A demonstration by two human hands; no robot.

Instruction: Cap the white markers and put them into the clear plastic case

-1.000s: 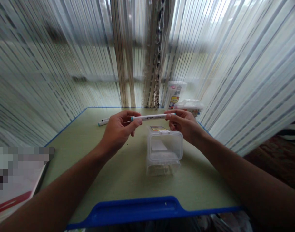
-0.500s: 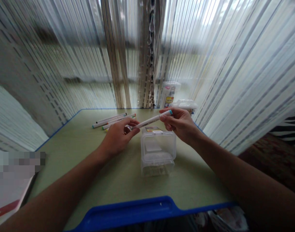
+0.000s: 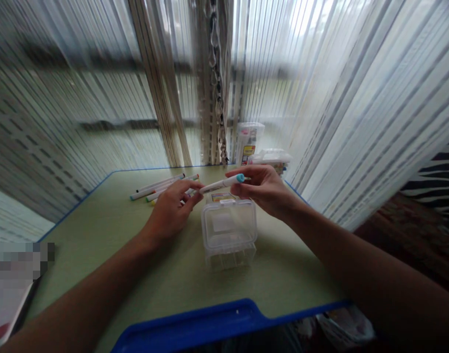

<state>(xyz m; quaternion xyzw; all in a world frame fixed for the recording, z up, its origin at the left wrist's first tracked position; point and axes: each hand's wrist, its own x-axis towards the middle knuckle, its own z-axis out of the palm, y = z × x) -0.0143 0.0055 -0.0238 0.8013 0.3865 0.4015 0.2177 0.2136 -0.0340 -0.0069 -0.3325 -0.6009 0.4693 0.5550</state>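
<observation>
A white marker [image 3: 217,186] with a teal end is held slantwise above the clear plastic box. My left hand [image 3: 172,205] pinches its lower left end between thumb and fingers. At the teal end, my right hand [image 3: 266,189] has its thumb and index finger closed around the barrel. Below the marker stands the clear plastic box [image 3: 229,225], its lid raised and a yellow label at the back. Several other white markers [image 3: 156,186] with coloured ends lie behind my left hand, which partly hides them.
Two clear containers stand at the table's far edge, an upright one [image 3: 249,142] and a low one [image 3: 272,157]. String curtains [image 3: 99,98] hang behind. A blue tray edge [image 3: 195,321] runs along the front. A flat pale object [image 3: 14,294] lies at left.
The view has turned slightly, so everything sits further left. The marker's teal end now points more toward me. Both hands have kept their grip on it.
</observation>
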